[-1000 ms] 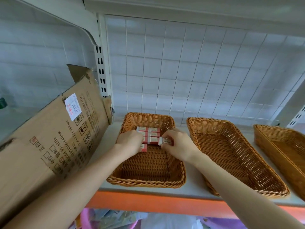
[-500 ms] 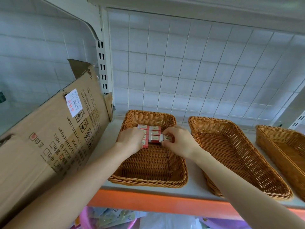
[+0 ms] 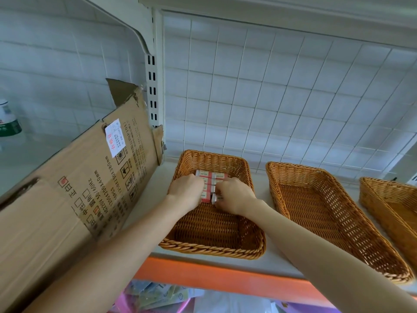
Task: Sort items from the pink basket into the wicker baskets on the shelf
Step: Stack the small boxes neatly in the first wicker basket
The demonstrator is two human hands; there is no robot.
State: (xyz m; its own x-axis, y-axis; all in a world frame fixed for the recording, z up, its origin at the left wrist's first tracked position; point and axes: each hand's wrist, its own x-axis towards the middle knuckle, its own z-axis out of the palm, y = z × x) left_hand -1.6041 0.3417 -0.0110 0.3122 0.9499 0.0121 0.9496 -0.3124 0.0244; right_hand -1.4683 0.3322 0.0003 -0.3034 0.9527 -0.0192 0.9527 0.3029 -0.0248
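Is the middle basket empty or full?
Empty. Only bare wicker shows inside the middle basket; the small boxes lie in the left basket.

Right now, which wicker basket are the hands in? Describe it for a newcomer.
On the white shelf with the orange front edge stand three brown woven wicker baskets. Take the leftmost basket, beside the leaning brown cardboard box. Only it shows small red-and-white boxes, with the left hand and right hand inside.

Head view; faces forward-down, close on shelf (image 3: 155,193).
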